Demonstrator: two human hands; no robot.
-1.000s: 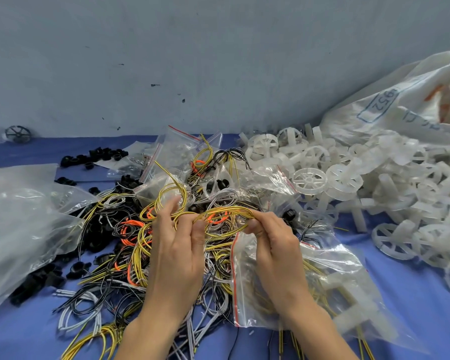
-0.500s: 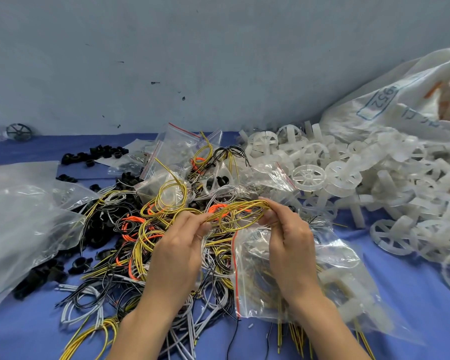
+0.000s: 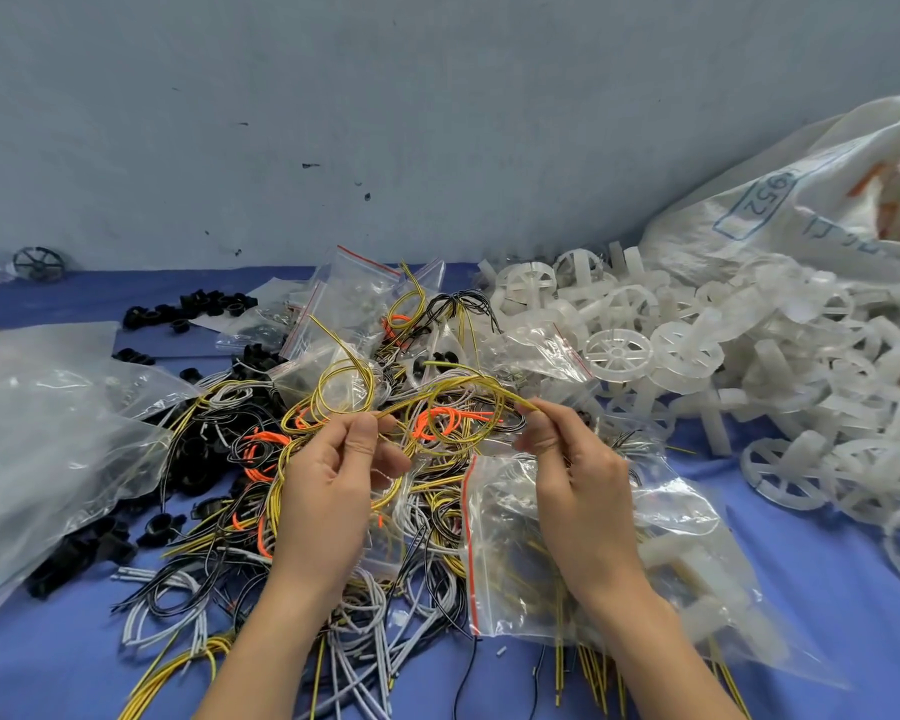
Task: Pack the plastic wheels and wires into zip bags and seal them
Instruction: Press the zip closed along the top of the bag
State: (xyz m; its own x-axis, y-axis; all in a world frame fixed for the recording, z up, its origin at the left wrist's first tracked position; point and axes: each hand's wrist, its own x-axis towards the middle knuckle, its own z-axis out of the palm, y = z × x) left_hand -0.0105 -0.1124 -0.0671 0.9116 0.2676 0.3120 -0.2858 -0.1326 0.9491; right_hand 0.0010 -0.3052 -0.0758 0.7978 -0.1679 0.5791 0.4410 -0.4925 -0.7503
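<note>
I see the blue table cover (image 3: 827, 589) spread across the whole view, with a white woven sack (image 3: 801, 200) slumped at the far right against the wall and a large clear plastic bag (image 3: 48, 433) lying at the left. A heap of white plastic wheels (image 3: 723, 366) spills out from the sack toward the middle. Beside it a tangle of yellow, black, white and orange wires (image 3: 261, 449) covers the centre, with loose zip bags lying on it. A zip bag (image 3: 505, 563) with a red seal stripe lies flat under my right forearm, holding wheels and yellow wires. My left hand (image 3: 328, 485) and right hand (image 3: 583, 491) are raised above the tangle, set apart, each pinching one side of the yellow wire coil (image 3: 453, 402) that stretches between them, just above the zip bag's mouth. Small black plastic parts (image 3: 193, 309) sit at the back left.
</note>
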